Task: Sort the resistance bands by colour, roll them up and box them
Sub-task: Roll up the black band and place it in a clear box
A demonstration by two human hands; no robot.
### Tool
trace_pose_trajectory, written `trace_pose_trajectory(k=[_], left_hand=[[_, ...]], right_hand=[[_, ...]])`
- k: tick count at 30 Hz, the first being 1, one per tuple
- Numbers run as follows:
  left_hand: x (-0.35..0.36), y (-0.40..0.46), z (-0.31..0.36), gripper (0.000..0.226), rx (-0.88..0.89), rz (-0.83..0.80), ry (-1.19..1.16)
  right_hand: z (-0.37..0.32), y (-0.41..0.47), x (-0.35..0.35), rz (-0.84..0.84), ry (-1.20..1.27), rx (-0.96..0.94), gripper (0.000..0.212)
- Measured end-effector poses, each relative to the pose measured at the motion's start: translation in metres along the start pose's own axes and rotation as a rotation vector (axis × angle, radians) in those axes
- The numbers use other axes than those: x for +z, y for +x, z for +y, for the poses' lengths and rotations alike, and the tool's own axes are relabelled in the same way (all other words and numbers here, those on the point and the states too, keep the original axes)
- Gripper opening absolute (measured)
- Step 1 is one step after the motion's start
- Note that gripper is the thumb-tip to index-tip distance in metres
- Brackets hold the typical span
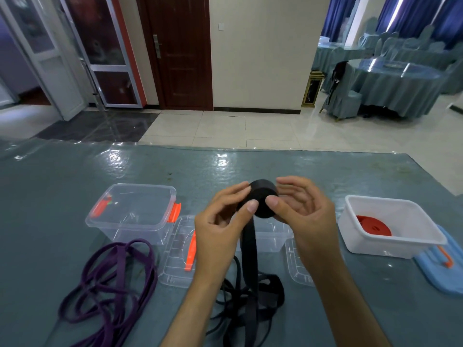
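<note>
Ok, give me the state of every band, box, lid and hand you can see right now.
black band: partly rolled, tail hanging to the table
left hand: pinching the roll
right hand: pinching the roll
purple bands: loose, unrolled
red band: rolled, in white box
clear box: open, empty
clear lid: off, flat
blue lid: off

The black band (pixel 261 201) I was rolling looked matt and rubbery, its tail (pixel 250 249) flat and dull. The purple bands (pixel 110 276) had the same matt rubber look. The table (pixel 62 176) wore a glossy, wrinkled clear film over grey-green cloth. The clear box (pixel 132 214) was smooth see-through plastic with orange plastic clips; the white box (pixel 390 226) was milky, satiny plastic.
</note>
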State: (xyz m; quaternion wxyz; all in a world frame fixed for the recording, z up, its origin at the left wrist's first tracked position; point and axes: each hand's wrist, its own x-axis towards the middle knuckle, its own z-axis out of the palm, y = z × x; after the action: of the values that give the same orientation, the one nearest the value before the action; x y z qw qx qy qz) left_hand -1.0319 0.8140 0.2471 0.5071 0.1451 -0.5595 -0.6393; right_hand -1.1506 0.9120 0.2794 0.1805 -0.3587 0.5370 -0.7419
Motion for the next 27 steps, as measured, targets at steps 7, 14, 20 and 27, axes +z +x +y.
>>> trace_pose_trajectory(k=[7,14,20,27], left_hand=[[0.004,0.004,0.005,0.036,-0.062,0.030,-0.100],[0.009,0.016,0.013,0.042,-0.035,-0.076,-0.068],[0.007,0.029,0.022,0.028,0.025,0.018,-0.084],[0.012,0.033,0.030,0.032,0.021,-0.052,-0.098]], right_hand=[[-0.016,0.008,-0.004,-0.050,-0.016,-0.017,0.025],[-0.027,0.011,0.004,-0.027,0.141,-0.029,0.021],[-0.036,0.019,0.002,-0.029,0.058,-0.020,0.021],[-0.031,0.013,0.007,0.013,0.164,-0.020,0.020]])
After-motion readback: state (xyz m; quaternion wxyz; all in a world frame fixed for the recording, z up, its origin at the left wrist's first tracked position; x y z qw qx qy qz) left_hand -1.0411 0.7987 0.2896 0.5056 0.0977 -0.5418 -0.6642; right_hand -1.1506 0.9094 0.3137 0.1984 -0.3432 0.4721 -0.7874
